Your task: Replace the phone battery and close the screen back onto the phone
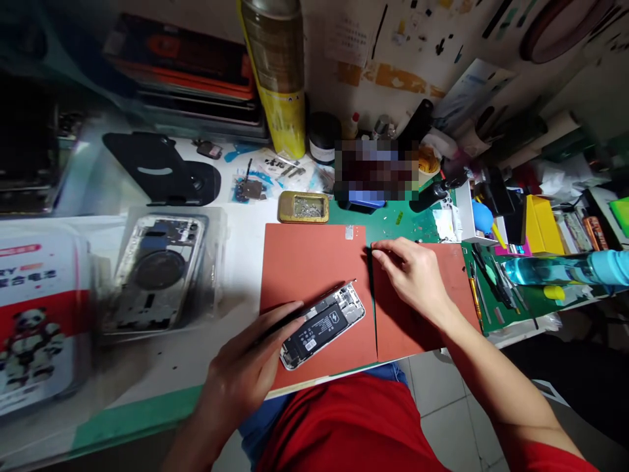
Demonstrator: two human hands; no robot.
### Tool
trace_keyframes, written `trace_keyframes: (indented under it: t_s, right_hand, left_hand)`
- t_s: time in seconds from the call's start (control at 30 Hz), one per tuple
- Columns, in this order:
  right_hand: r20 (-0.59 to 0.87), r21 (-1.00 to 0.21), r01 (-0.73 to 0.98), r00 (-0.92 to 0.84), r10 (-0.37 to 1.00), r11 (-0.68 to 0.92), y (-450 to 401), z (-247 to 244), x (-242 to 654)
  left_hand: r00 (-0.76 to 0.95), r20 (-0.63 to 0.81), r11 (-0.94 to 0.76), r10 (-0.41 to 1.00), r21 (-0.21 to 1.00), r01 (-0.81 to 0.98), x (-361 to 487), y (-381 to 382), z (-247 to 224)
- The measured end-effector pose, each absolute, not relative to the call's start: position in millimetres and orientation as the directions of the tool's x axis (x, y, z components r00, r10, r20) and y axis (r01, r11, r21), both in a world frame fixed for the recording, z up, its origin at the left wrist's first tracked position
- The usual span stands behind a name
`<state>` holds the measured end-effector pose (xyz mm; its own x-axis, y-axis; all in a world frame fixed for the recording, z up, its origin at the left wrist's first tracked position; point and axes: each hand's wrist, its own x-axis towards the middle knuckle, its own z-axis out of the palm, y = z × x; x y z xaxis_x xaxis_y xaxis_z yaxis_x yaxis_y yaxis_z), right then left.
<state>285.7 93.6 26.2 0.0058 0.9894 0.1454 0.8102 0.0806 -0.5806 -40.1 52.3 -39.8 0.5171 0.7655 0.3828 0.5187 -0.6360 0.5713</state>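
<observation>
An opened phone (327,324) lies tilted on the left reddish-brown mat (295,262), its black battery and inner parts facing up. My left hand (250,360) is at the phone's left side, with its fingers closed along a dark, flat panel that stands beside the phone's upper edge. Over the right mat (455,275), close to the gap between the two mats, is my right hand (410,269). Its thumb and index finger are pinched together at the mat's upper left corner; what they hold, if anything, is too small to tell.
A small tin of screws (304,208) sits behind the mats. Left are a bagged phone frame (162,269) and a white-red box (39,314). A yellow spray can (280,78) stands at the back. Tools (496,282) and a blue bottle (565,267) lie right.
</observation>
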Motion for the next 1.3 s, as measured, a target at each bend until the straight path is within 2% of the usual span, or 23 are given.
trace_keyframes:
  t_s: [0.13, 0.37, 0.57, 0.7, 0.8, 0.87, 0.93, 1.1, 1.3]
  right_hand:
    - [0.052, -0.507, 0.858, -0.069, 0.996, 0.086, 132, 16, 279]
    - [0.038, -0.487, 0.871, -0.046, 0.998, 0.059, 154, 0, 262]
    - [0.094, -0.584, 0.807, -0.044, 0.995, 0.091, 151, 9, 265]
    - [0.157, -0.719, 0.695, 0.124, 0.98, 0.027, 113, 33, 284]
    - [0.058, -0.809, 0.584, 0.194, 0.979, -0.068, 76, 49, 292]
    - [-0.026, -0.85, 0.519, 0.129, 0.991, -0.09, 58, 53, 288]
    - [-0.05, -0.875, 0.48, 0.044, 0.998, -0.065, 49, 48, 277]
    - [-0.032, -0.877, 0.481, -0.044, 0.999, -0.007, 53, 26, 255]
    - [-0.003, -0.837, 0.543, -0.132, 0.991, 0.07, 58, 20, 256]
  left_hand:
    - [0.523, 0.379, -0.638, 0.764, 0.566, 0.522, -42, 53, -43]
    - [0.518, 0.4, -0.646, 0.756, 0.582, 0.493, -42, 52, -46]
    - [0.503, 0.408, -0.64, 0.762, 0.599, 0.482, -38, 53, -42]
    - [0.512, 0.394, -0.628, 0.764, 0.635, 0.449, -36, 54, -38]
    - [0.512, 0.395, -0.625, 0.763, 0.653, 0.427, -34, 55, -35]
    - [0.51, 0.4, -0.627, 0.762, 0.655, 0.422, -34, 55, -34]
    - [0.504, 0.402, -0.626, 0.764, 0.649, 0.432, -33, 55, -35]
    - [0.487, 0.413, -0.63, 0.77, 0.613, 0.476, -33, 55, -36]
    - [0.47, 0.412, -0.616, 0.781, 0.635, 0.466, -30, 55, -33]
